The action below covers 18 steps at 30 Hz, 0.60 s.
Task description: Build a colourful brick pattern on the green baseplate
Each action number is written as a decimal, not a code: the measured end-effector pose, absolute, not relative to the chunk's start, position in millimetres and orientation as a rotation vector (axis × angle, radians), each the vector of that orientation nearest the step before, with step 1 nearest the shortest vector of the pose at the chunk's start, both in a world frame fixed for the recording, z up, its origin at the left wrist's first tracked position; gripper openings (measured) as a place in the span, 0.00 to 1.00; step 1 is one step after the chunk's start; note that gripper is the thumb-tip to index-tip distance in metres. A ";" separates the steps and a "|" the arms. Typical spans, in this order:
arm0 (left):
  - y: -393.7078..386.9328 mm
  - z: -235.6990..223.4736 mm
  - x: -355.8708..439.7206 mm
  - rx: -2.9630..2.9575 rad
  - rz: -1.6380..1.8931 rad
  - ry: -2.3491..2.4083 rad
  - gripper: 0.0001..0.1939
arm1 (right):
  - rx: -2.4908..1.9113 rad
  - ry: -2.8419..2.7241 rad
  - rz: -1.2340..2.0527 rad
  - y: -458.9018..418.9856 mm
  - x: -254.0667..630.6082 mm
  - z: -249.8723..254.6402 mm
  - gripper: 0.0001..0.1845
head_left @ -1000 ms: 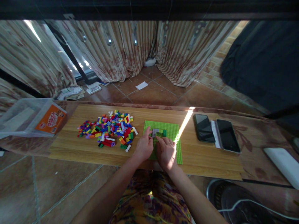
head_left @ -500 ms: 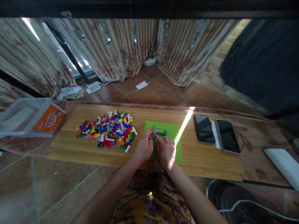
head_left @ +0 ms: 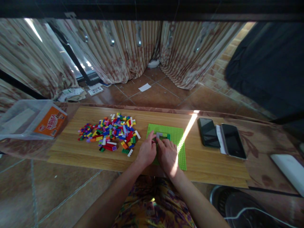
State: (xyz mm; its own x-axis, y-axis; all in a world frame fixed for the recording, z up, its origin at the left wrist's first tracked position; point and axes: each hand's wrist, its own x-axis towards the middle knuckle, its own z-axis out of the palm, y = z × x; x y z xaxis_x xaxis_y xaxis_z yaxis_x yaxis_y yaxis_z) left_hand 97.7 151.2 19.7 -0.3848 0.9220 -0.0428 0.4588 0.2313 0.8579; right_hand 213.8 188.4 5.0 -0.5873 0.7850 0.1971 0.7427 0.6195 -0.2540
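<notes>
The left hand (head_left: 147, 152) and the right hand (head_left: 168, 155) are meeting over the green baseplate (head_left: 178, 133), their thumbs and index fingers bending close together. The gap between those fingertips is looking narrow, but whether a brick is sitting in either grip I cannot tell, since the fingers are hiding the spot. Just beyond the fingertips, at one o'clock, some grey bricks (head_left: 159, 135) are lying on the baseplate; a darker green brick (head_left: 168, 136) is standing at two o'clock. A strip of sunlight is crossing the baseplate's right side and falling on the right hand near the wrist.

Taking the baseplate as the dial's centre, with twelve pointing away from the person, the mixed pile of coloured bricks (head_left: 116, 130) is spreading between nine and ten on the wooden board (head_left: 213, 167). Farther that way, a clear plastic box (head_left: 23, 126) is showing its orange label (head_left: 50, 122). Towards three, two dark phones (head_left: 209, 133) are lying side by side, with white paper (head_left: 220, 140) showing between them. At twelve, striped curtains (head_left: 140, 60) are hanging.
</notes>
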 end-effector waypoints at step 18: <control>153.2 24.5 99.1 1.219 1.022 1.962 0.29 | -1.255 -2.672 0.098 190.5 209.8 10.5 0.16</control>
